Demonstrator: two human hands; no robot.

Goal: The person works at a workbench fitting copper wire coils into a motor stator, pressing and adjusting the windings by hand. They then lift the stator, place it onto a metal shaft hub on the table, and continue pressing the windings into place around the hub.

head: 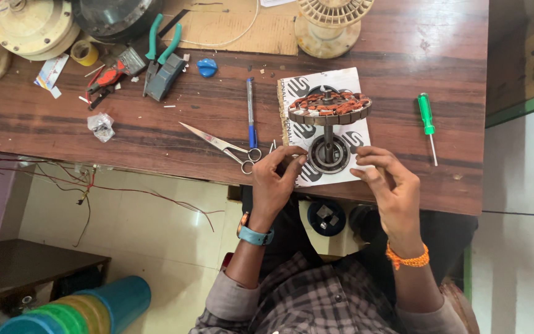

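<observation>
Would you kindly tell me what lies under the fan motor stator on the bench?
Under the stator lies a printed white sheet on the wooden bench. Left hand and right hand touch its lower bearing end. The sheet's middle is covered.

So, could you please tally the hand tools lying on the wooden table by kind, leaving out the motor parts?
Screwdrivers: 1, the green screwdriver
Scissors: 1, the steel scissors
Pens: 1, the blue pen
Pliers: 2, the green-handled pliers and the red-handled pliers
Total: 5
</observation>
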